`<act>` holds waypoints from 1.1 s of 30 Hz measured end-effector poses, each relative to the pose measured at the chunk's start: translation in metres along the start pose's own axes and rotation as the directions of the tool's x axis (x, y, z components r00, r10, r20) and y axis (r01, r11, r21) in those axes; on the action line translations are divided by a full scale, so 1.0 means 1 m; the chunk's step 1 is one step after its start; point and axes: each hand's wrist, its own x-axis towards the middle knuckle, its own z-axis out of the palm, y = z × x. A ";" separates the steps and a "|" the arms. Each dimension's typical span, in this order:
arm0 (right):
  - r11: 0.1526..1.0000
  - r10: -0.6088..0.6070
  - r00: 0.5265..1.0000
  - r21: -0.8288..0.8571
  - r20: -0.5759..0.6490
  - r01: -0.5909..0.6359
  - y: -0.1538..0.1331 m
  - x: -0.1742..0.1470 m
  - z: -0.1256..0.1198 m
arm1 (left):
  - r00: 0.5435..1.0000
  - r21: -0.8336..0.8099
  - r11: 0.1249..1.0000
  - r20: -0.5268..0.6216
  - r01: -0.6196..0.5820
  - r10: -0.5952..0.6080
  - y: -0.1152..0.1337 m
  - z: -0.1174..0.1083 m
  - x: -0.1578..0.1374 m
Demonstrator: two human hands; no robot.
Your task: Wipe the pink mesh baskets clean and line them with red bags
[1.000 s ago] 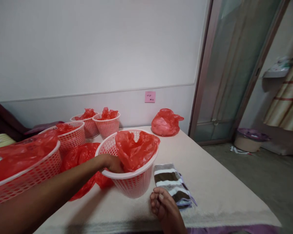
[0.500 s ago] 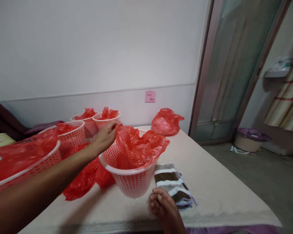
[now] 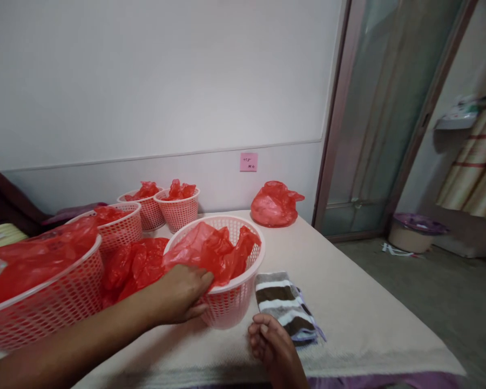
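Note:
A pink mesh plastic basket [image 3: 227,310] stands in the middle of the white-covered table, with a crumpled red plastic bag [image 3: 214,248] lying inside it. My left hand [image 3: 184,292] is at the basket's front left rim, its fingers closed on the bag's edge; part of the grip is hidden. Low in front of the basket, my right hand [image 3: 269,340] is curled into a loose fist with nothing showing in it. It rests beside a folded striped cloth [image 3: 285,302] in grey, white and brown.
Several more pink baskets with red bags, including a large basket [image 3: 52,305], stand at left and back. Loose red plastic [image 3: 135,265] lies between them. A bulging red bag [image 3: 275,205] sits by the wall. A pink note [image 3: 248,162] sticks above. The table edge [image 3: 397,308] slopes at right.
My left hand has come from the basket's far left rim to its front left rim. The red bag has dropped lower and spread leftward inside. My right hand has stayed put.

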 end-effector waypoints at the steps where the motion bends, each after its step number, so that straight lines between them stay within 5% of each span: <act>1: 1.000 0.000 1.000 -0.002 -0.008 0.000 -0.001 0.000 0.001 | 1.000 -0.016 1.000 0.000 0.006 -0.006 0.002 0.007 -0.005; 11: 0.996 -0.068 0.994 -0.057 -0.080 0.064 0.000 -0.009 0.013 | 0.997 0.017 0.997 -0.021 0.070 -0.069 0.064 0.042 -0.019; 22: 0.880 -0.331 0.932 -0.406 -0.149 0.247 -0.089 -0.064 0.049 | 0.996 -0.109 0.990 -0.009 0.090 -0.092 0.103 0.048 -0.034; 27: 0.636 -0.470 0.876 -0.729 -0.107 0.252 -0.106 -0.064 0.073 | 0.992 -0.156 0.980 -0.021 0.122 -0.127 0.124 0.053 -0.033; 33: 0.076 -0.584 0.797 -0.966 0.156 0.246 -0.104 -0.058 0.101 | 0.968 -0.214 0.956 -0.107 0.199 -0.226 0.139 0.056 -0.039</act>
